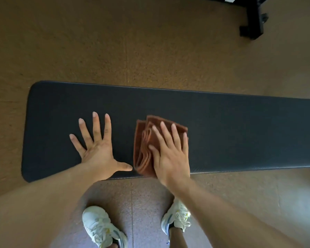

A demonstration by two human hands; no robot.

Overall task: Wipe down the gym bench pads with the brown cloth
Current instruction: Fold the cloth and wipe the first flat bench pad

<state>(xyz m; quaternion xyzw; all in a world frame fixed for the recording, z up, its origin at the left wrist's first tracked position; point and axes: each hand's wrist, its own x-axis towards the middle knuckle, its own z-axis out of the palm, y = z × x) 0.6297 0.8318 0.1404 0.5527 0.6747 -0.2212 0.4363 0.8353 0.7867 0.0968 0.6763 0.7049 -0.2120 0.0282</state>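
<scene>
A long black bench pad (231, 133) runs across the view from left to right, its rounded end at the left. A folded brown cloth (144, 144) lies on the pad near its front edge. My right hand (170, 151) presses flat on the cloth with straight fingers, covering its right half. My left hand (97, 147) rests flat on the bare pad to the left of the cloth, fingers spread, thumb tip close to the cloth's lower corner.
Brown speckled rubber floor (132, 42) surrounds the bench. A black metal equipment base (254, 20) stands at the top right. My two white sneakers (100, 228) stand on the floor just in front of the pad.
</scene>
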